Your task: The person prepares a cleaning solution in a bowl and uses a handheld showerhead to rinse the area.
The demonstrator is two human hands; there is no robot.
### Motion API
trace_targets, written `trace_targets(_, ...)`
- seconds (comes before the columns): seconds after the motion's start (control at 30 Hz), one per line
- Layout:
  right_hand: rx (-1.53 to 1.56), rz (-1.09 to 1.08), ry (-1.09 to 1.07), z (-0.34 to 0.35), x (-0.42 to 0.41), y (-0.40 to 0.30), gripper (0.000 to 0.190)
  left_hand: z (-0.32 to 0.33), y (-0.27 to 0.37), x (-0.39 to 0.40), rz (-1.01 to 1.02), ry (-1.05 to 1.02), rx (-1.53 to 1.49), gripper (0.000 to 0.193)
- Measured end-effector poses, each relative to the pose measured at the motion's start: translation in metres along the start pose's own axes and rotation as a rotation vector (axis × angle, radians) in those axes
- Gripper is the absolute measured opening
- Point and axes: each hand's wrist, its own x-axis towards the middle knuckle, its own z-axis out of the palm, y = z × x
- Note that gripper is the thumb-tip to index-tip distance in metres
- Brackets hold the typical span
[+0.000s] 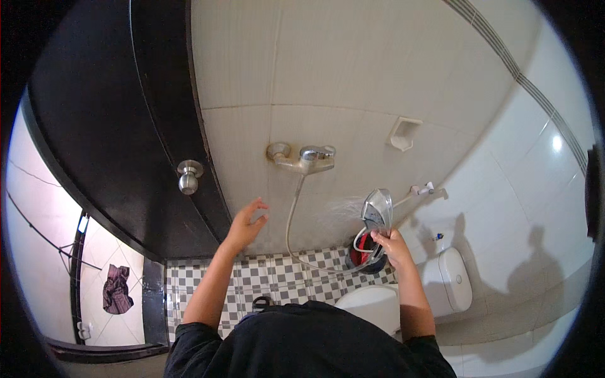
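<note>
My right hand [392, 245] grips the handle of a chrome shower head [378, 208], which sprays water leftward at the tiled wall. Its hose [293, 222] loops from the wall-mounted mixer tap [314, 158] down near the floor and back up to the handle. My left hand [248, 222] is raised in front of the wall, below and left of the tap, fingers apart and holding nothing. Behind the shower head a dark bucket [352, 260] with something red in it stands on the floor.
A dark door [156, 118] with a round metal knob [188, 177] stands at left. A white soap dish [404, 133] is on the wall. The toilet [371, 302] and its cistern [456, 279] are at right. Beyond the doorway a crumpled striped cloth [117, 290] lies on the tiles.
</note>
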Motion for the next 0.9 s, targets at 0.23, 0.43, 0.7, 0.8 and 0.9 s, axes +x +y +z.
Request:
trace_targets(0.23,-0.037,-0.352,0.008,0.038,-0.004,-0.116,0.036,0.007,0.013,0.012,-0.04,-0.121,-0.181,0.02)
trace_targets(0.43,-0.04,-0.609,0.092,0.072,0.021,-0.231,0.033,-0.006,0.019,0.036,-0.015,-0.183,-0.206,0.022)
trace_targets(0.7,-0.014,-0.71,0.364,0.029,0.071,-0.338,0.041,-0.029,0.026,0.066,0.159,-0.23,-0.113,0.024)
trace_targets(0.8,0.059,-0.741,0.515,-0.023,0.088,-0.345,0.041,-0.029,0.029,0.075,0.198,-0.306,-0.117,0.023)
trace_targets(0.9,0.124,-0.718,0.628,-0.041,0.084,-0.329,0.041,-0.029,0.029,0.084,0.31,-0.368,-0.084,0.024)
